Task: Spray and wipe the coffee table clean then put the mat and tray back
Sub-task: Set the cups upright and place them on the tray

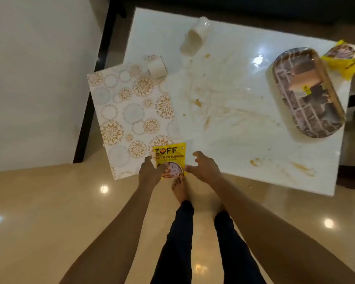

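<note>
The white coffee table (pixel 244 144) is smeared with brown streaks and crumbs across its middle. A patterned mat (pixel 129 111) with gold and grey circles lies on its left part, hanging over the near edge. An oval tray (pixel 307 93) with a brick pattern sits at the right end. A yellow Zoff soya chunks packet (pixel 169 153) lies at the near edge. My left hand (pixel 151 171) touches the packet's lower left side with fingers bent around it. My right hand (pixel 205 166) hovers just right of the packet, fingers spread.
Two plastic cups lie tipped over: one (pixel 196 35) at the far middle, a smaller one (pixel 157 67) on the mat's far corner. A second yellow packet (pixel 342 58) sits beyond the tray. My bare feet stand on glossy beige floor (pixel 49 212).
</note>
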